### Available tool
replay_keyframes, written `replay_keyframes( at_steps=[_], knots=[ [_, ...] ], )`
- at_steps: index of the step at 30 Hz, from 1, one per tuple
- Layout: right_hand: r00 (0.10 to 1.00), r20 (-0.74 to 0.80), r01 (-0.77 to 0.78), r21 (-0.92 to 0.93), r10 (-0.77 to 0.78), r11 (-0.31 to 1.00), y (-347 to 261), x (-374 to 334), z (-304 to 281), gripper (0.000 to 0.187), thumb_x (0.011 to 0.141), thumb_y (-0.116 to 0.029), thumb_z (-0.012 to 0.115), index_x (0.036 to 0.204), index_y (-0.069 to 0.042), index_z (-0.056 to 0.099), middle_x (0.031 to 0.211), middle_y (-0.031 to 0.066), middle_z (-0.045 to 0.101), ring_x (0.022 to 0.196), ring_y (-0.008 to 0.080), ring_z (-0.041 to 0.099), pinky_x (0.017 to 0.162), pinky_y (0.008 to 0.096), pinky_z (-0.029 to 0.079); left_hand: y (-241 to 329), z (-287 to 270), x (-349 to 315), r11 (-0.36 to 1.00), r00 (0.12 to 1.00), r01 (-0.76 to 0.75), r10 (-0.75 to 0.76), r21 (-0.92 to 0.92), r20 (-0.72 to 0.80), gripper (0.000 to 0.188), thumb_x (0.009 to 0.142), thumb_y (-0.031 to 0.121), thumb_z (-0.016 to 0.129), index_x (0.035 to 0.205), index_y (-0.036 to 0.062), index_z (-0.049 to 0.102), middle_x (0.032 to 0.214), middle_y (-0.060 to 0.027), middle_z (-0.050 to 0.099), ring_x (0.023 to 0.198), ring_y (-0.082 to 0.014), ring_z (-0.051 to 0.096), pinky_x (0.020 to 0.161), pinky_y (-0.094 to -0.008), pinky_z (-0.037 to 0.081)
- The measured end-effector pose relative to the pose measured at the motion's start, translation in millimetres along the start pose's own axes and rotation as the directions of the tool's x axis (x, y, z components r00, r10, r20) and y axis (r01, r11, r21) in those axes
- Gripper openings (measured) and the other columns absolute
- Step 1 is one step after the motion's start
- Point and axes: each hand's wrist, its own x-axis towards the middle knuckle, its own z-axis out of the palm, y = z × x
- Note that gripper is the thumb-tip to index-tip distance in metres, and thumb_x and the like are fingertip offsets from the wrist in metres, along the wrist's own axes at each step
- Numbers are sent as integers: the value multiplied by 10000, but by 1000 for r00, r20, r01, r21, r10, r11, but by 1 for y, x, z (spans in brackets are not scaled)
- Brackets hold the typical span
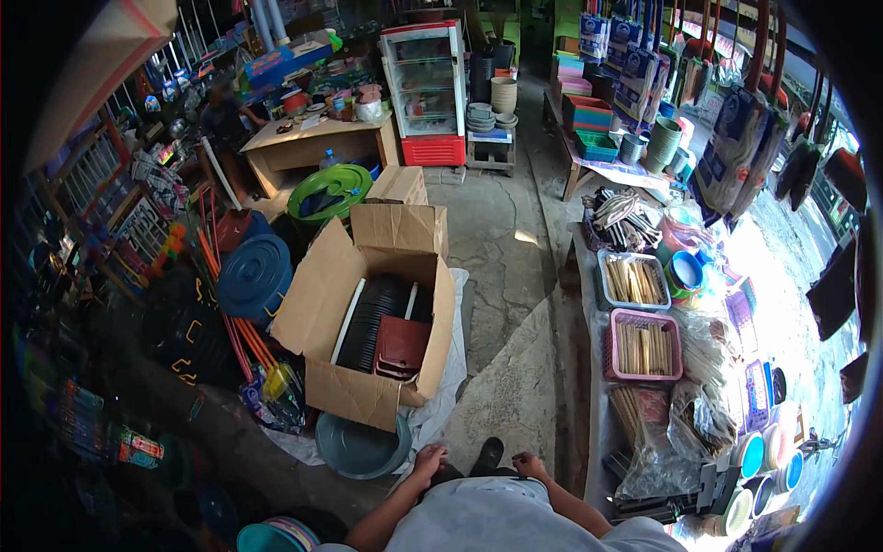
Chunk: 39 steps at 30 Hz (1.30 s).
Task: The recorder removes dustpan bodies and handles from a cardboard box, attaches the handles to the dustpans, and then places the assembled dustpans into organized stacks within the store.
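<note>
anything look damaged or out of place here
Yes: the concrete floor ahead shows jagged cracks, which look like damage. The flaps of the cardboard box splay unevenly, partly hiding the rim of the grey basin.

The cardboard box (354, 394) stands open on a pale sheet (429, 425), its flaps folded outward. Inside, black ribbed pieces (375, 308) lie nested in a row, with a slim white strip (348, 320) along their left side. Flat brick-red pieces (402, 345) are stacked toward the near right corner. The round grey basin (363, 451) sits open side up, partly hidden beneath the near flap.
</note>
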Motion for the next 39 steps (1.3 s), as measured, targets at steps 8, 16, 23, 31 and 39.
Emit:
replay_keyframes(
  at_steps=[8,16,23,31,39],
  knots=[
    [990,131,-40,-32,43,999,-23,46,-62,366,835,-390,666,1119,-165,716,1010,115,732,974,256,698,873,374,536,105,32,49,962,978,-129,84,239,190,267,972,266,573,1153,72,607,985,-14,663,807,-90,613,678,-237,491],
    [980,145,-124,-111,139,986,0,105,-113,335,859,-363,656,1095,-137,728,1045,119,722,1008,260,685,882,371,527,179,79,144,938,918,-237,131,253,373,269,961,224,593,1148,31,608,981,-30,659,815,-110,606,752,-257,490],
    [969,104,-199,-214,224,956,-22,182,-187,355,844,-347,653,1112,-125,721,1099,153,704,1064,303,663,891,411,509,238,87,271,911,891,-335,224,239,394,253,970,208,586,1151,32,605,988,-37,650,846,-113,589,778,-258,481],
    [942,334,236,-582,-36,778,-91,291,-247,325,822,-266,629,1100,-124,716,1088,162,696,1011,324,672,888,413,529,330,68,356,971,963,-238,233,21,133,265,951,231,597,1142,50,627,931,-1,651,811,-103,600,750,-263,483],
    [976,194,62,-691,102,720,-196,404,-253,248,862,-251,588,1038,-117,700,943,237,687,952,405,661,831,496,531,333,36,347,882,978,-141,54,-450,-200,297,979,298,576,1207,107,591,987,7,650,864,-81,594,733,-239,458]
  ],
)
